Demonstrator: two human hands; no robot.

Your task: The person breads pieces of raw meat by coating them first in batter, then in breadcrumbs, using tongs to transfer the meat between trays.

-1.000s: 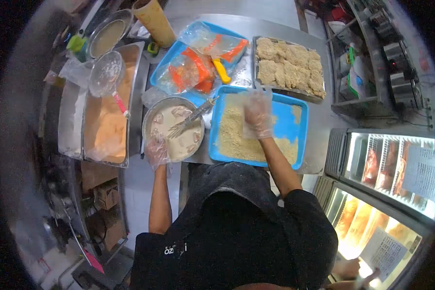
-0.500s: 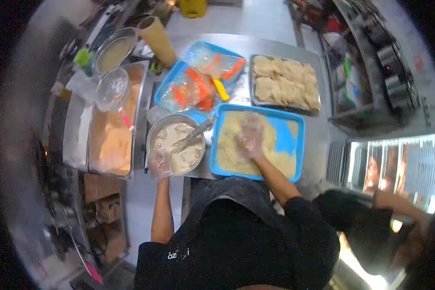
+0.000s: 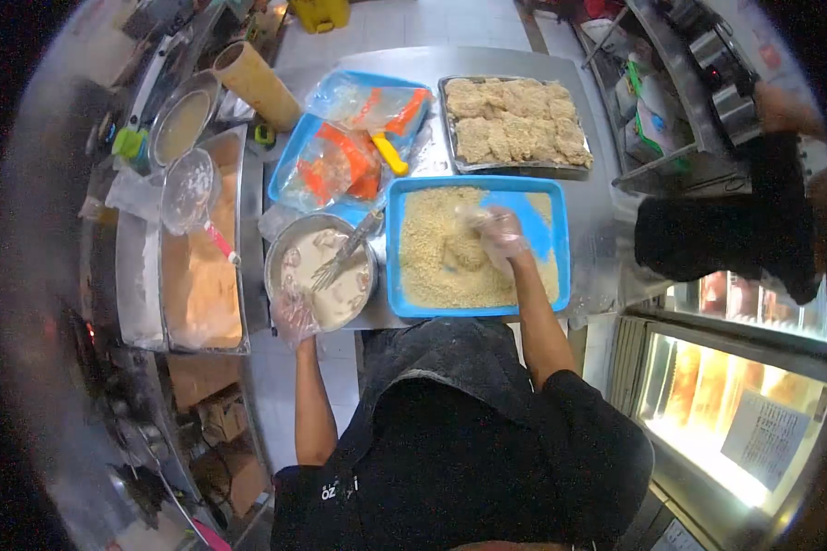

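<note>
My left hand [image 3: 294,314], in a clear plastic glove, is closed on the near left rim of a round metal bowl [image 3: 274,266]. Pale batter [image 3: 308,260] with pieces of meat fills the bowl, and a whisk [image 3: 345,253] leans in it. Over a blue tray [image 3: 480,311] of breadcrumbs [image 3: 427,253] is my gloved right hand [image 3: 501,234], its fingers pointing left and smeared by motion; I cannot tell what they hold. Just below these fingers a crumb-coated piece [image 3: 464,252] lies among the crumbs.
Behind stand a metal tray of breaded pieces [image 3: 519,124] and a blue tray [image 3: 285,174] with plastic bags and a yellow-handled tool [image 3: 390,154]. At left are a flour bin [image 3: 216,285], a strainer [image 3: 189,195] and a cardboard roll [image 3: 257,87]. Another person's dark sleeve [image 3: 708,234] reaches in at right.
My right hand has lifted from the breadcrumbs and shifted right, uncovering the coated piece. My left hand stays at the bowl. The other person's arm has moved up at the right.
</note>
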